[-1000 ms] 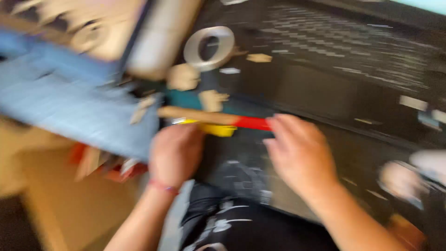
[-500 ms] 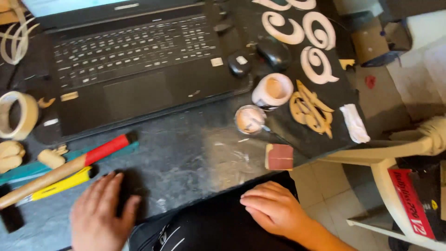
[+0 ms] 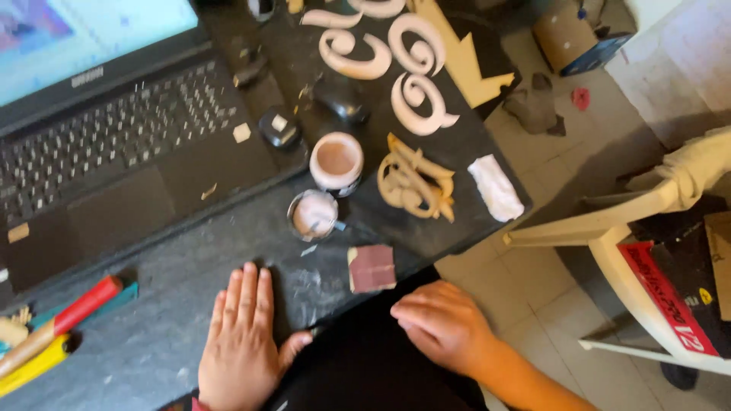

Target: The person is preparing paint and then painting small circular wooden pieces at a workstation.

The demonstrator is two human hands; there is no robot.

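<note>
The left hand (image 3: pixel 242 342) lies flat on the dark desk (image 3: pixel 152 335), fingers spread and together-pointing toward the laptop (image 3: pixel 122 152), its grip holding nothing. The right hand (image 3: pixel 442 327) rests palm down just off the desk's edge, fingers loosely curled over dark cloth, also gripping nothing. Between the two hands, nearer the desk edge, lies a square of reddish-brown sandpaper (image 3: pixel 371 268). Beyond the sandpaper, away from the laptop's corner, stand two small round tubs (image 3: pixel 335 161) of pinkish paste. To the right of the desk, a red strip label (image 3: pixel 666 301) runs slantwise beside a white chair (image 3: pixel 632 236). Half a second earlier the left hand sat lower and further left; it has since moved toward the sandpaper.
</note>
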